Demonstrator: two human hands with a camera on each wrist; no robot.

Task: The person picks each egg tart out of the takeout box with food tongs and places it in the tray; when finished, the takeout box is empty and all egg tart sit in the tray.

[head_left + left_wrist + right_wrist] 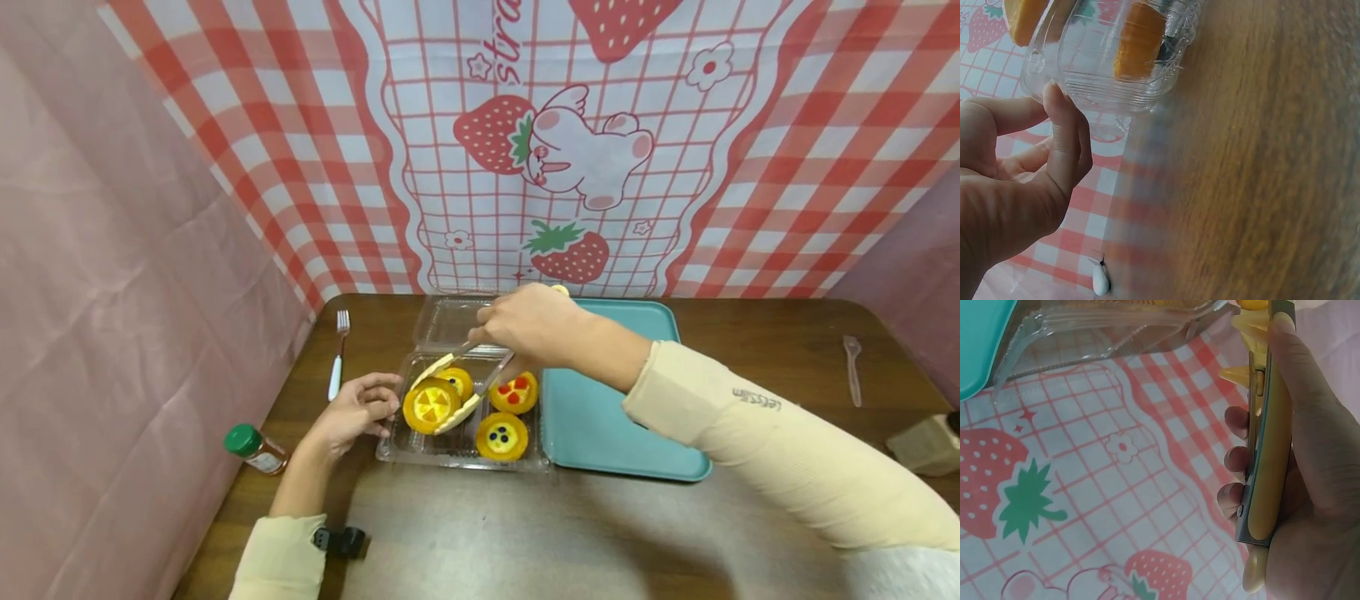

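Note:
My right hand (528, 325) grips yellow-handled tongs (1272, 444), palm and fingers wrapped round the handle. The tongs' pale yellow tips stand on either side of a tart (432, 407) topped with yellow wedges, which overlaps a blueberry tart (455, 382) behind it in the head view. These are over the left half of a clear plastic container (442, 461) with its lid open. In its right half sit a tart with red pieces (513, 392) and another blueberry tart (502, 437). At the container's left edge is my left hand (360, 412), fingers loosely bent, fingertips right at the rim.
A teal tray (622, 433) lies to the container's right. A fork (337, 358) and a green-capped spice jar (255, 450) are at the left. Far right are a clear plastic utensil (853, 371) and a pale dark-topped container (926, 444). A checkered strawberry cloth (322, 167) hangs behind.

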